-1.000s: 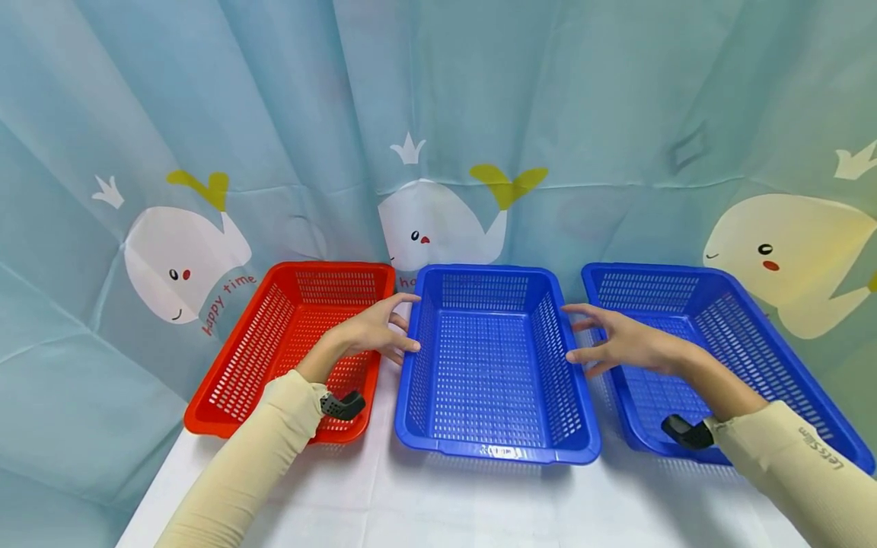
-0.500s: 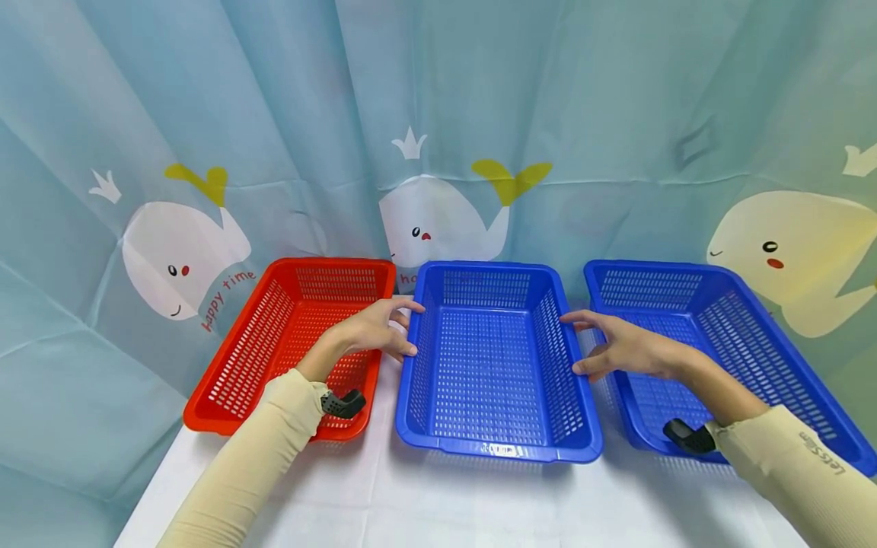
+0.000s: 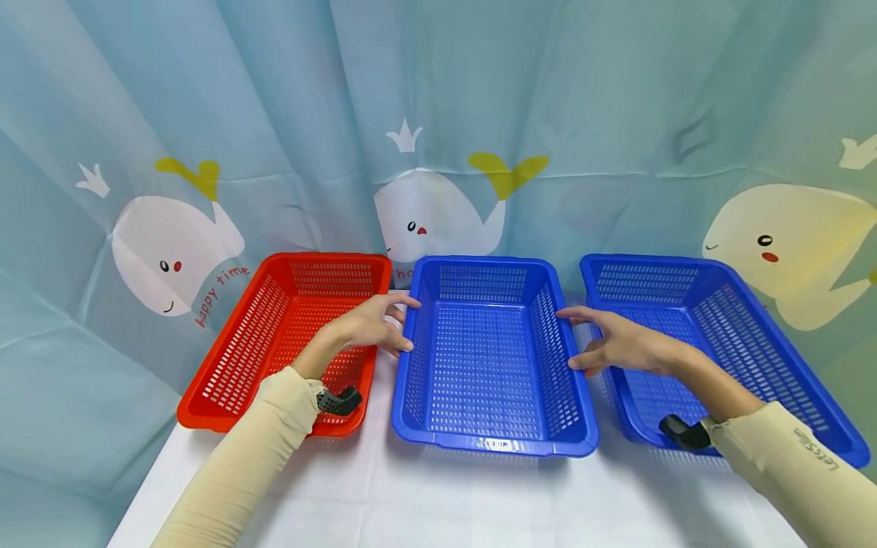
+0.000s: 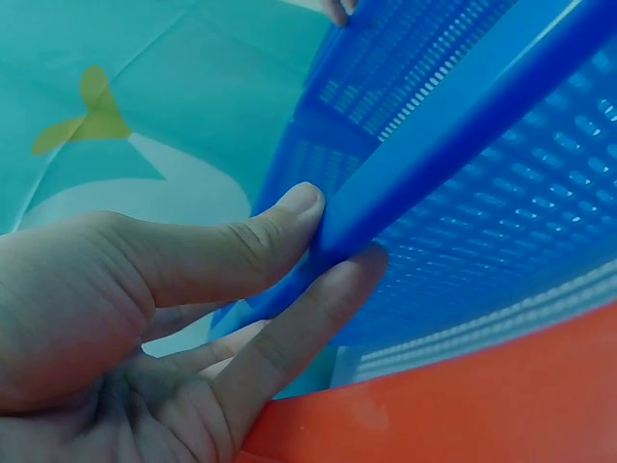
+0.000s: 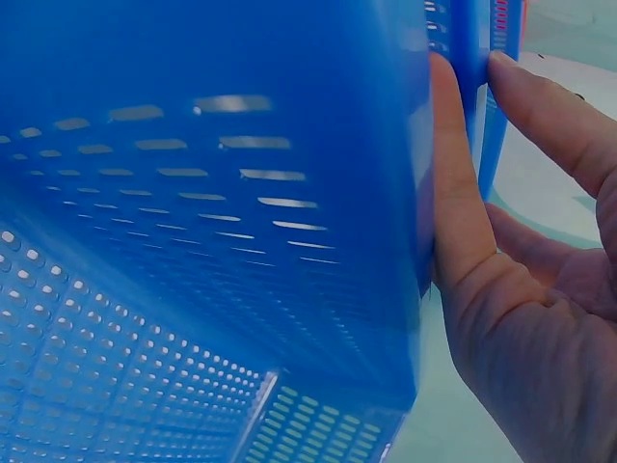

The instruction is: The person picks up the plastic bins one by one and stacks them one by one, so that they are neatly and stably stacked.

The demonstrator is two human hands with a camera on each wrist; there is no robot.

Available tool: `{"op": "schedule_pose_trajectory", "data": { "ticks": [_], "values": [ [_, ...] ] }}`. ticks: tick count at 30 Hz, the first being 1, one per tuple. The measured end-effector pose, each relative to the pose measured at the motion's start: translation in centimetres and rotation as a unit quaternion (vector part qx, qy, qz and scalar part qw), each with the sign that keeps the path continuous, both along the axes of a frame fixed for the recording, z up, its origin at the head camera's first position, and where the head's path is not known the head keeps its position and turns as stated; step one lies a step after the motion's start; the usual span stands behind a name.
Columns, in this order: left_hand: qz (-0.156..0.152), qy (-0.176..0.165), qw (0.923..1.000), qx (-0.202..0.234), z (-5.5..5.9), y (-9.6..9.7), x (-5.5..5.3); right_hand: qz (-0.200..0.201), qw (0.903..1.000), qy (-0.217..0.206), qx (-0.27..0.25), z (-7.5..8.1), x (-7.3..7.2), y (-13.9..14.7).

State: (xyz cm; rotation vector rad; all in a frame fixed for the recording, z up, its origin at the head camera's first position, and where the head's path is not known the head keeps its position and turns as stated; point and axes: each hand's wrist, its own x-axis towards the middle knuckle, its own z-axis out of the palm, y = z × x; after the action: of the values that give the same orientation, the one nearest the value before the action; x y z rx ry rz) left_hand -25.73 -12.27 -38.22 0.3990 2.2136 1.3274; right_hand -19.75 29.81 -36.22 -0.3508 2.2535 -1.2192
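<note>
In the head view a blue plastic basket [image 3: 483, 358] with slotted walls stands in the middle. My left hand [image 3: 366, 323] pinches its left rim between thumb and fingers. In the left wrist view the thumb [image 4: 289, 212] lies against that rim, with a finger [image 4: 352, 275] on its other side. On the opposite side, my right hand [image 3: 620, 342] pinches the right rim. The right wrist view has this rim [image 5: 469, 39] between the thumb and a finger. Inside the middle basket only its bare mesh floor shows.
A red basket [image 3: 236, 342] stands on the left, under my left forearm. At the right is a second blue basket [image 3: 747, 327], partly behind my right arm. All stand on a white-covered table [image 3: 425, 502] before a whale-print curtain [image 3: 479, 91].
My fingers and thumbs have drawn in onto the middle basket's rims, the right hand's more visibly. The baskets stay in nearly the same places, with a slight shift of the view.
</note>
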Motion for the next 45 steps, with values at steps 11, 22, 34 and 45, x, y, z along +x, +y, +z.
{"op": "schedule_pose_trajectory", "data": {
  "ticks": [11,22,34,45],
  "values": [
    [0.008,-0.003,0.9999,0.01,0.5,0.5,0.4,0.001,0.9998,0.015,0.011,0.1,0.2,0.2],
    [0.018,-0.01,0.9997,0.012,1.3,0.5,0.6,-0.001,0.9988,0.042,0.023,1.0,0.5,0.4],
    [0.017,0.011,0.9987,0.046,3.7,-0.6,1.4,-0.008,0.9974,0.071,-0.007,3.2,1.4,1.3],
    [-0.001,0.034,0.9965,0.076,4.7,-1.5,2.0,-0.026,0.9939,0.106,-0.019,4.1,2.6,1.1]
  ]
}}
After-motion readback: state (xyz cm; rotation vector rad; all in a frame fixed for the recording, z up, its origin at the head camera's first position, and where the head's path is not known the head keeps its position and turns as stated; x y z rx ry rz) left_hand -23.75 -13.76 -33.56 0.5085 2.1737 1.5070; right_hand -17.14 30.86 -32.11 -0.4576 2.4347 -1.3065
